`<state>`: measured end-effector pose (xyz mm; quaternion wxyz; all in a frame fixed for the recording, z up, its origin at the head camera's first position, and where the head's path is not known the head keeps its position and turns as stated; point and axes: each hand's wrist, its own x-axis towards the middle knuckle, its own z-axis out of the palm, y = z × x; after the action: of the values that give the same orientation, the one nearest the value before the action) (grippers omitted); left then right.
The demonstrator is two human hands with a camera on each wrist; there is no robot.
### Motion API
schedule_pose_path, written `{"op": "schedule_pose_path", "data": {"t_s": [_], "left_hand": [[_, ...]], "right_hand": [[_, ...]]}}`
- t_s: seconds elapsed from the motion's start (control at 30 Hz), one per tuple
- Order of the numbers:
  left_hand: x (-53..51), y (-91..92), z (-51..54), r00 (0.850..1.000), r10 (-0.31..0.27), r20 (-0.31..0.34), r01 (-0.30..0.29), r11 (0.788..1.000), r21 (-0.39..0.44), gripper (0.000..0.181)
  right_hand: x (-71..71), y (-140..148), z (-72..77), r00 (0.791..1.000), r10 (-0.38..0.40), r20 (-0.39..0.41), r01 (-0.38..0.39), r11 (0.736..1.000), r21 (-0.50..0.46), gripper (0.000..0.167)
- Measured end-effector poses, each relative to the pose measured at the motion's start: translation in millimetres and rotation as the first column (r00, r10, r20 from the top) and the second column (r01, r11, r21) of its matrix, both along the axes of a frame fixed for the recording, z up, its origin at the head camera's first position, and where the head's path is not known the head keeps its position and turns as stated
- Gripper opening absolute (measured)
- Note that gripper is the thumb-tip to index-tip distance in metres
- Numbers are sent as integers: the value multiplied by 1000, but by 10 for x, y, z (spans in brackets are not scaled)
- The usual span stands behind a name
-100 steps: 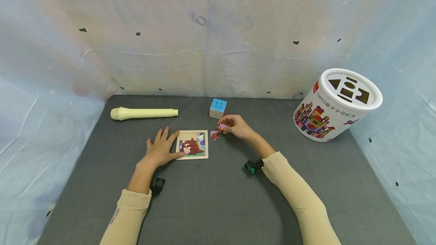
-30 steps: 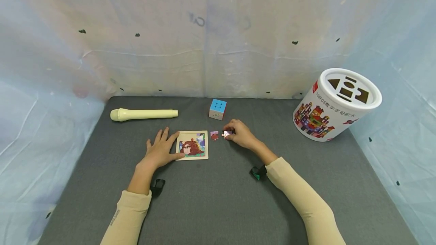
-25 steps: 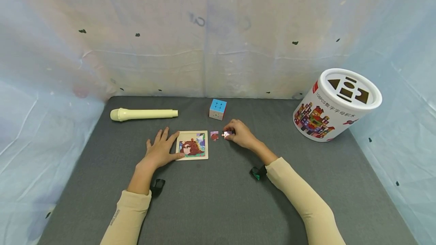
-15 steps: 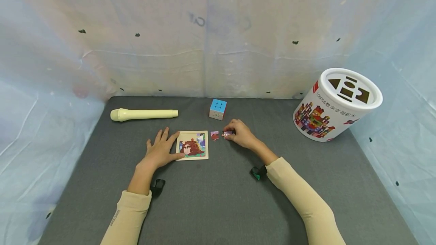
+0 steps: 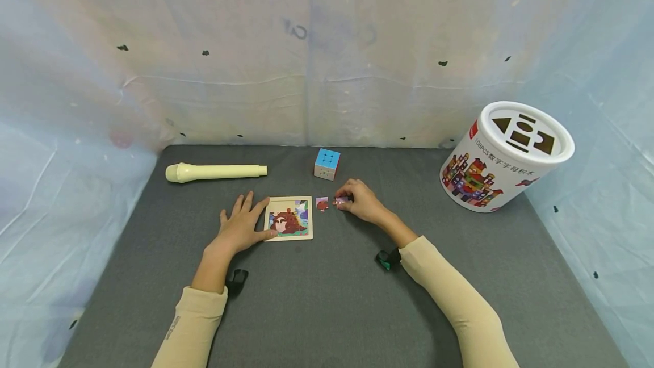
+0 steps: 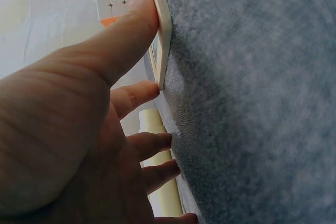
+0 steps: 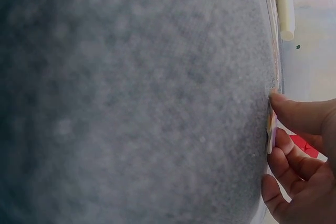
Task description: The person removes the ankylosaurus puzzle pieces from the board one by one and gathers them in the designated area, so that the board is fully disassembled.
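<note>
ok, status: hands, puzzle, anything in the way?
Left hand: thumb on puzzle frame. Right hand: pinching puzzle piece. Frame's upper-left still bare. Loose piece lies between held piece and frame.

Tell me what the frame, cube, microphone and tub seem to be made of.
Frame: probably wood, matte; it is pale tan and shows little shine.
Cube: likely smooth plastic; flat coloured faces with clean seams.
Microphone: apparently plastic, smooth, one even pale yellow.
Tub: its white lid looks like moulded plastic with neat holes; the printed side could be card or plastic.
</note>
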<state>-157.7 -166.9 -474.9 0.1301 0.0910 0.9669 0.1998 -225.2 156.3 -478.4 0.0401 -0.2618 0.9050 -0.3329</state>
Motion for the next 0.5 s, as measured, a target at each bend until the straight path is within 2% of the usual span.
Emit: {"op": "schedule_pose_path", "data": {"t_s": [0.5], "left_hand": [[7,4,-4,1000,2,11,-2,1000,6,93]], "right_hand": [[-16,-19,21,1000,14,-22,-14,1000,-4,18]]}}
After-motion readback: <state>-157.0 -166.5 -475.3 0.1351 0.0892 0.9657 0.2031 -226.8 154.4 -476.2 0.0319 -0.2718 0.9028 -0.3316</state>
